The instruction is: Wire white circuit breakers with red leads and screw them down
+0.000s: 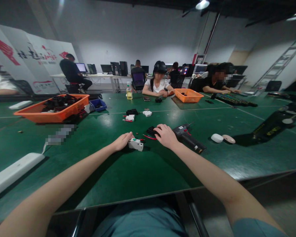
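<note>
My left hand (123, 141) is closed on a small white circuit breaker (136, 144) with a green mark, resting at the table's middle. A red wire (150, 137) lies to its right. My right hand (166, 135) is curled over a black ridged part (151, 130), its fingertips at that part's right side; the grip is partly hidden. Just right of this hand lies a black cordless electric screwdriver (189, 140). Farther back are a white breaker with red wires (130, 118), another white breaker (147, 113) and a black part (132, 112).
An orange basket (39, 116) of dark parts and a blue bin (98, 105) stand left. A white power strip (16, 174) is at front left. A bottle (129, 92), another orange basket (188, 96) and seated people are beyond. A white case (217, 138) lies right.
</note>
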A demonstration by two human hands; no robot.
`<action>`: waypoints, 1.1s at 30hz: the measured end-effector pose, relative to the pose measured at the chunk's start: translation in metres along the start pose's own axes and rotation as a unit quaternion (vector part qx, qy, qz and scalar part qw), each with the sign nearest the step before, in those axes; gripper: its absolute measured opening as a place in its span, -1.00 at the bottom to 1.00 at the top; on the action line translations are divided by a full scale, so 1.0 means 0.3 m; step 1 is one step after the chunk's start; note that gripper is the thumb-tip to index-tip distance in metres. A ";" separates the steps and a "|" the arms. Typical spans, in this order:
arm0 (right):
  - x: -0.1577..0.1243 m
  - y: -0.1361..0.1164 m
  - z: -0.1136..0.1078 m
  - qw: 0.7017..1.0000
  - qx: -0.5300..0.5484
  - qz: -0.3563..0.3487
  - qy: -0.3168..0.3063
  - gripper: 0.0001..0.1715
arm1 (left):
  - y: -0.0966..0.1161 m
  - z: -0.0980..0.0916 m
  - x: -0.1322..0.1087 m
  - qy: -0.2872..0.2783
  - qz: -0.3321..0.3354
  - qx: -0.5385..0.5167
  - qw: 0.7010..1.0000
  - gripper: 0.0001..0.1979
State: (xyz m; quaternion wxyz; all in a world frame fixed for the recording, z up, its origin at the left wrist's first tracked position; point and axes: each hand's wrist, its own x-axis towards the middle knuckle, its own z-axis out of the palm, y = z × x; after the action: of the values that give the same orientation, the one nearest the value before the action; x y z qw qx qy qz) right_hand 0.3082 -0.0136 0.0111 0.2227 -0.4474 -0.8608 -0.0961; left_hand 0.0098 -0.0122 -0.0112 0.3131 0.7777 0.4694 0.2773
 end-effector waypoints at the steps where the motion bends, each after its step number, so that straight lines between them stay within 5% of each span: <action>1: 0.002 0.011 0.005 1.000 0.004 0.002 -0.004 -0.68 | 0.001 0.000 0.000 -0.001 -0.001 0.001 1.000 -0.25; 10: 0.012 0.077 0.022 0.997 0.071 0.003 -0.023 -0.69 | 0.024 -0.007 -0.007 -0.004 -0.014 0.005 1.000 -0.22; 18: -0.005 0.029 0.034 0.997 0.079 -0.011 0.017 -0.68 | 0.035 -0.006 -0.005 -0.004 -0.003 0.009 1.000 -0.25; 24: -0.008 0.014 0.061 0.995 0.070 -0.069 -0.020 -0.66 | 0.035 -0.004 -0.007 0.004 -0.001 0.009 1.000 -0.26; 33: -0.001 0.001 0.072 0.997 0.042 -0.050 -0.045 -0.53 | 0.022 -0.002 -0.003 0.004 0.005 0.016 1.000 -0.26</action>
State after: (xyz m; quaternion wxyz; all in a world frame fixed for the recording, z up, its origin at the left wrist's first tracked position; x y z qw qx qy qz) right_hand 0.3023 -0.0057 -0.0082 0.1974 -0.3980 -0.8945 -0.0503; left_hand 0.0127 -0.0153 -0.0058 0.2977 0.7838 0.4709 0.2744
